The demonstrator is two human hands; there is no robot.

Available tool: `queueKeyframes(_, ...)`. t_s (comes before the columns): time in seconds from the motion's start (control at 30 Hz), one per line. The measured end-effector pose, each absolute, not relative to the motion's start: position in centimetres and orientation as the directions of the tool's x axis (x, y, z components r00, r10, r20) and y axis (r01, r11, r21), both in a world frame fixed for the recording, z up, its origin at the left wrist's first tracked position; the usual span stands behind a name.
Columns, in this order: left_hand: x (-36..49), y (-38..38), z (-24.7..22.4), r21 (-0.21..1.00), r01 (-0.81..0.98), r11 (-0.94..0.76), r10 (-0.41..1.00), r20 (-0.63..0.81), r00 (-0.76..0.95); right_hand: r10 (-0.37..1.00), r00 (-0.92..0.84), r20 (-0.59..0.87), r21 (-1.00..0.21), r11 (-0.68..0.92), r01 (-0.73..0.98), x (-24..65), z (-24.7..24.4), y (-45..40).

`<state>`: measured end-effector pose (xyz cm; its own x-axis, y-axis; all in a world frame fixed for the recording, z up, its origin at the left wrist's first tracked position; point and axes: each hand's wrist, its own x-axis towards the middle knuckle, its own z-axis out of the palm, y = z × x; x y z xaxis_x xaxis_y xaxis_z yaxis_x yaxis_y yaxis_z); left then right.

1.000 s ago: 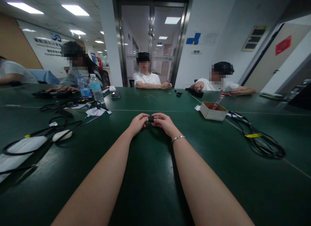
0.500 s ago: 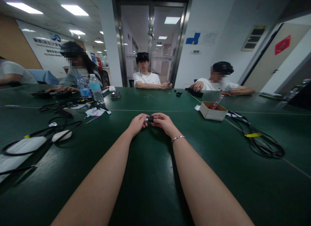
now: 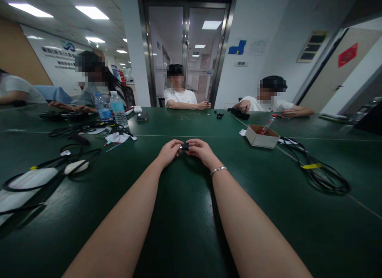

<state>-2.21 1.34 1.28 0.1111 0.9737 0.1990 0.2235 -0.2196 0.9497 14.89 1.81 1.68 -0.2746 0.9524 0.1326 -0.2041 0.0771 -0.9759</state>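
A small black object with a silver end (image 3: 185, 147) spans the gap between my two hands, just above the green table. My left hand (image 3: 169, 153) has its fingers closed around the silver end, at the left. From the other side, my right hand (image 3: 203, 152) pinches the black end between thumb and fingers. Only the short middle stretch shows; both ends are covered by fingers, so its exact kind cannot be made out. A silver bracelet (image 3: 219, 170) circles my right wrist.
An open cardboard box (image 3: 262, 139) stands right of my hands, beside a coiled black cable (image 3: 324, 176). Leftward lie tangled cables (image 3: 79, 140), a white computer mouse (image 3: 76, 167), papers (image 3: 117, 138) and two water bottles (image 3: 118, 110). Several people sit around the green table (image 3: 185, 214).
Less of the silver end shows between my hands now, and my left fingertips sit slightly nearer the right ones. Both arms have stayed in place.
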Motion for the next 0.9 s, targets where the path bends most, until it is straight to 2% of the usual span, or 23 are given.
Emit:
queueKeyframes(0.33,-2.23,1.18,1.44,0.957,0.192,-0.218,0.969,0.19,0.156,0.954,-0.271,0.131,-0.977,0.078,-0.196,14.86,1.77,1.7)
queueKeyframes(0.5,-2.17,1.16,1.58,0.976,0.158,-0.152,0.982,0.132,0.132,0.952,-0.276,0.134,-0.977,0.081,-0.196,14.89,1.82,1.69)
queueKeyframes(0.67,-2.13,1.0,1.75,0.964,0.173,-0.2,0.976,0.182,0.117,0.953,-0.275,0.129,-0.981,0.081,-0.179,14.77,1.8,1.81)
queueKeyframes(0.9,-2.21,1.21,1.5,0.961,0.194,-0.197,0.98,0.187,0.068,0.938,-0.333,0.094,-0.981,0.145,0.131,14.12,1.55,1.99)
